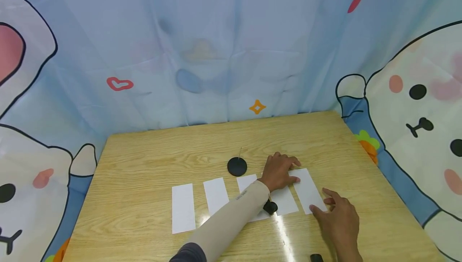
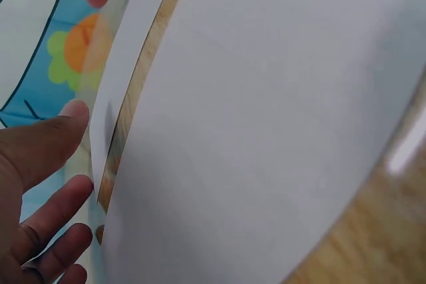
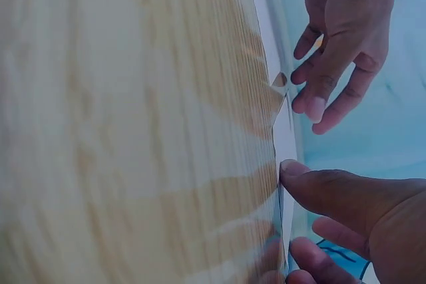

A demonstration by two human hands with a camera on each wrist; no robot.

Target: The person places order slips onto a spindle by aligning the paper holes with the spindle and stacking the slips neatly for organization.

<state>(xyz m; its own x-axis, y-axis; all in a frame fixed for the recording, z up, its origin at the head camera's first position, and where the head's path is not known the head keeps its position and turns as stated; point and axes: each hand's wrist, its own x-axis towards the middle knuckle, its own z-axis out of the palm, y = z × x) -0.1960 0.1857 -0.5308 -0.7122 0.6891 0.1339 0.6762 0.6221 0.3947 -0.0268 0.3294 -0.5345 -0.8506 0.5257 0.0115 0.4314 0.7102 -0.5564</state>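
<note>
A white rectangular paper card (image 1: 307,192) lies at the right end of a row of several similar cards. My left hand (image 1: 279,172) reaches across to its upper left, thumb at the card's left edge and fingers spread loosely toward its top. At the lower right corner of that card is my right hand (image 1: 339,222), its thumb against the bottom edge and its forefinger beside the right edge. In the right wrist view, the right thumb (image 3: 296,169) touches the card edge. Neither hand's fingers close round anything.
More white cards lie leftward, including the leftmost card (image 1: 183,208) and its neighbour (image 1: 215,194); the left forearm covers parts of others. Behind the row stands a black round base (image 1: 237,166) with a thin upright rod. A printed curtain (image 1: 216,53) borders the wooden table (image 1: 144,158).
</note>
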